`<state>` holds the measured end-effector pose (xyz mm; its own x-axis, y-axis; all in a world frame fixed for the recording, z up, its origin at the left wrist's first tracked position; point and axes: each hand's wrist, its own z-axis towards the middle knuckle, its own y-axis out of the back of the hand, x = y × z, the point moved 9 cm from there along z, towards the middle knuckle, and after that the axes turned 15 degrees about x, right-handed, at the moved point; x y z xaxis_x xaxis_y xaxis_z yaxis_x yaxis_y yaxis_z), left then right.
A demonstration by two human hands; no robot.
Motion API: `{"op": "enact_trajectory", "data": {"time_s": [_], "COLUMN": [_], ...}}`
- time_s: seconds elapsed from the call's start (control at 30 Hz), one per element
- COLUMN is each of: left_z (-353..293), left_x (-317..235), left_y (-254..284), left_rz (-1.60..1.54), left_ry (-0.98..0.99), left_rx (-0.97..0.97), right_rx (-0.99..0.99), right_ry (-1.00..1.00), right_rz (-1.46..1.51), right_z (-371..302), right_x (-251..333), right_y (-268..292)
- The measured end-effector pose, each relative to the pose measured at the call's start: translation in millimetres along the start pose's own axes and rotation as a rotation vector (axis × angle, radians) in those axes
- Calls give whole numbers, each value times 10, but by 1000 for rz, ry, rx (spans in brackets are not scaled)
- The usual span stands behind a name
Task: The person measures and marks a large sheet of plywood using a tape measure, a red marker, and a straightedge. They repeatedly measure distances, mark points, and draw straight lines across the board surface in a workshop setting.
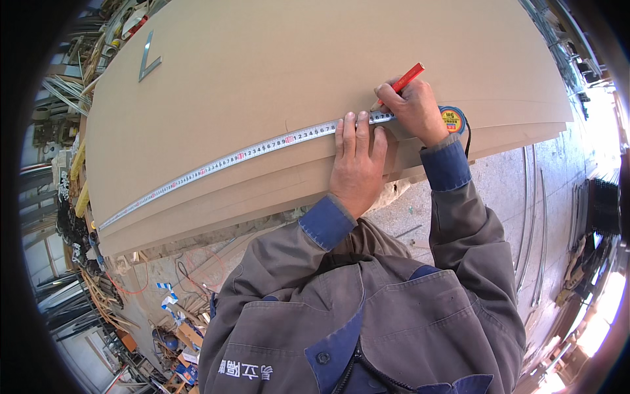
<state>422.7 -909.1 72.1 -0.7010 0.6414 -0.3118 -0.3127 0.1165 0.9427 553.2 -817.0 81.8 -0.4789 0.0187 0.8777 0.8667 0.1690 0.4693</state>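
Observation:
A large tan board (262, 72) lies on top of a stack of similar sheets. Along its near edge runs the pulled-out blade of a tape measure (216, 169), from the left end to its round blue and yellow case (453, 119) at the right. With fingers stretched, my left hand (356, 161) presses flat on the blade and the board's edge. Pinched in my right hand (415, 113) is a red carpenter's pencil (408, 77), its tip down at the board just beside the blade. The tape case sits right of my right hand.
A metal try square (151, 59) rests on the board at the far left. Scrap wood, rods and cables crowd the floor on the left. Long metal bars (535, 223) lie on the floor at the right. The stacked sheets' edges (216, 213) step out toward me.

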Motion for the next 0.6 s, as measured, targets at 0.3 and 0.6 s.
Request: {"op": "enact_trajectory", "data": {"time_s": [0.3,0.6], "left_z": [5,5], "left_x": [0,-3], "left_y": [-17,5], "left_rz": [24,-7], "left_ry": [-1,-2], "left_rx": [4,7], "right_rx": [32,28], "right_ry": [-13,-23], "right_rz": [-17,-62], "right_z": [11,34], "right_x": [8,-7], "right_y": [-9,-3]}}
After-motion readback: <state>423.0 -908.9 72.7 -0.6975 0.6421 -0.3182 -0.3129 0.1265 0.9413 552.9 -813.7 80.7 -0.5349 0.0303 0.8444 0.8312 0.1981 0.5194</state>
